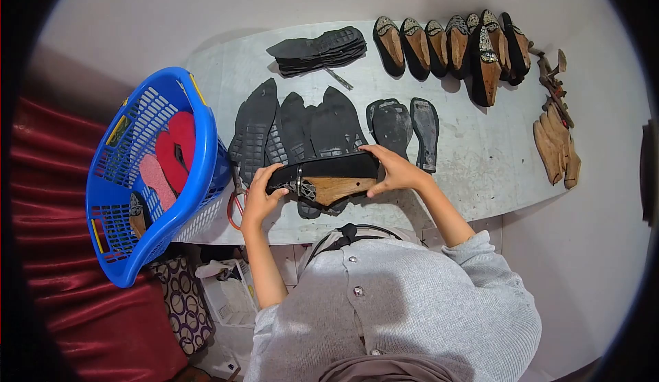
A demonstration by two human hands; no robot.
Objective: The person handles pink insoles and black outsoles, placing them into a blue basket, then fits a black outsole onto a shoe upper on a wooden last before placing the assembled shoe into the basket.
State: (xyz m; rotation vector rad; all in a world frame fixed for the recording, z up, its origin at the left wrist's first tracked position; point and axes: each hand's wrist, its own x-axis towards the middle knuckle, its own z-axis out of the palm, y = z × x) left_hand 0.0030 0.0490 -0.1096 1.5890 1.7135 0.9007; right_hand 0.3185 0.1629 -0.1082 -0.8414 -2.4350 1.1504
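Observation:
A black shoe (336, 167) with a patterned toe and a wooden last (338, 190) inside is held sideways over the near part of the table. My left hand (262, 200) is closed around its toe end, and my right hand (392, 169) grips the heel end. Just beyond the shoe lie several black ridged soles (336, 124), partly hidden by it. To their right are smaller, worn-looking soles (393, 122) and one dark sole (425, 131) with a pale smeared surface. Red-handled scissors (235, 210) lie beside my left hand, partly covered.
A blue basket (206, 138) with red and pink pieces (177, 150) stands at the left. Stacked black soles (319, 51) lie at the back of the table (473, 162). Several shoes on lasts (434, 44), loose wooden lasts (555, 142) and a hammer (557, 66) are at the right.

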